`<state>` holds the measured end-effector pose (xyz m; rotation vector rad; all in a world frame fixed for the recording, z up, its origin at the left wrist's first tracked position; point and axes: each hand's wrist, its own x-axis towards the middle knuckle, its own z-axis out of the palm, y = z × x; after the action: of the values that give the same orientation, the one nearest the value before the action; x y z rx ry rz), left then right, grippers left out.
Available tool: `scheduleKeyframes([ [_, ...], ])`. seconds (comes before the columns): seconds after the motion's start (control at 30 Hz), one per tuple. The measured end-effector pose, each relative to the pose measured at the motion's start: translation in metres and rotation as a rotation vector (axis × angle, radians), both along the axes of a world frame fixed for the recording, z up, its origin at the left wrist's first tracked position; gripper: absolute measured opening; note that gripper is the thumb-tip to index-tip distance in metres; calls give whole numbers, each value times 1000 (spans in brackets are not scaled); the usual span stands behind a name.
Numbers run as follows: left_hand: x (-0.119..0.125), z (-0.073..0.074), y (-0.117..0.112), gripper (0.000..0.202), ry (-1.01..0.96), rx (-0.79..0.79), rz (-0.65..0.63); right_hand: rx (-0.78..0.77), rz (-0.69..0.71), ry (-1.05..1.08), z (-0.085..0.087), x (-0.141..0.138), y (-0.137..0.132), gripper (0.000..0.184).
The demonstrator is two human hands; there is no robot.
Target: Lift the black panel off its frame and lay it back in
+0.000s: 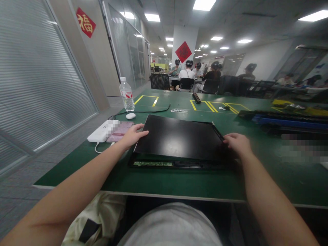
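A flat black display panel (pixel 179 136) lies on the green table (pixel 179 181), over a black frame with a green circuit strip (pixel 153 164) along its near edge. My left hand (pixel 132 136) rests on the panel's left edge, fingers curled around that side. My right hand (pixel 237 143) grips the panel's right edge, fingers bent over it. Both forearms reach in from the bottom of the view.
To the left lie a white power bank (pixel 100 132), a phone (pixel 120 131), a white mouse (pixel 130 115) and a water bottle (pixel 126 94). Black and blue parts (pixel 287 120) lie to the right. A black cable (pixel 143 111) crosses the table. Several people sit at far tables.
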<state>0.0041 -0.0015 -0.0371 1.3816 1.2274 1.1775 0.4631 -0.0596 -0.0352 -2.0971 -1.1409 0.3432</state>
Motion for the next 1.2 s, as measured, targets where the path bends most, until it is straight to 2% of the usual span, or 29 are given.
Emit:
scheduleKeyframes([
  [0.17, -5, -5, 5, 42, 244, 54, -3, 33, 12, 45, -7, 7, 3, 20],
  [0.33, -6, -6, 4, 34, 344, 124, -33, 46, 23, 71, -11, 11, 5, 20],
  [0.5, -7, -7, 6, 26, 429, 131, -30, 47, 21, 93, -10, 12, 5, 20],
  [0.7, -9, -12, 10, 28, 510, 129, 34, 38, 0, 124, -4, 6, 3, 16],
  [0.93, -10, -11, 8, 31, 542, 145, 10, 66, 5, 155, -7, 8, 4, 17],
  [1.2, -10, -11, 9, 34, 467, 109, 26, 92, -6, 228, -7, 5, 2, 16],
])
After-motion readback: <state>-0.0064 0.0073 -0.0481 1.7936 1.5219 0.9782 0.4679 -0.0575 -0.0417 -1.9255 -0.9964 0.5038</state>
